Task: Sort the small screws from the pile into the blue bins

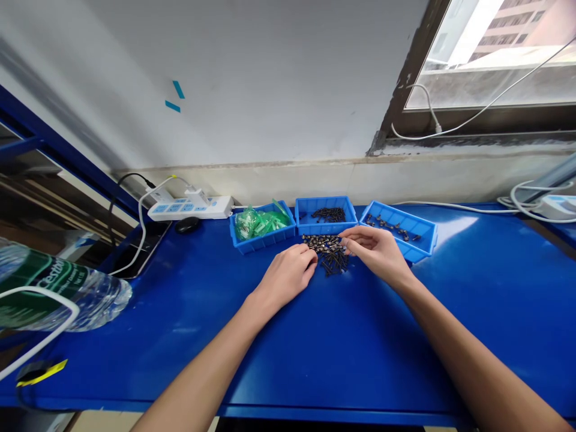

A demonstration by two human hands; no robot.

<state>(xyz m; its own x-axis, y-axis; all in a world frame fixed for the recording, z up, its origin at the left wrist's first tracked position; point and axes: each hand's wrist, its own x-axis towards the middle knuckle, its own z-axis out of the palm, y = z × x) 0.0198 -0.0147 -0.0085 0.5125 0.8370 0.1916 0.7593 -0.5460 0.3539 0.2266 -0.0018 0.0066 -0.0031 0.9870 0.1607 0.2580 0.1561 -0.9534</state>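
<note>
A pile of dark screws and shinier small fasteners [332, 253] lies on the blue table. My left hand [292, 270] rests at the pile's left edge, its fingers curled together; whatever they hold is hidden. On the right side of the pile is my right hand [375, 249], thumb and index finger pinched at the shiny pieces, with any held item too small to name. Behind the pile, the middle blue bin [326, 228] contains dark screws. Several fasteners are scattered in the right blue bin [423, 231]. Green and clear plastic bags fill the left blue bin [265, 242].
A white power strip [191, 207] and a black mouse-like object [187, 225] are at the back left. A large water bottle [67, 288] lies at the left edge. White cables [463, 207] run along the wall. The table's front edge [342, 413] is nearest me.
</note>
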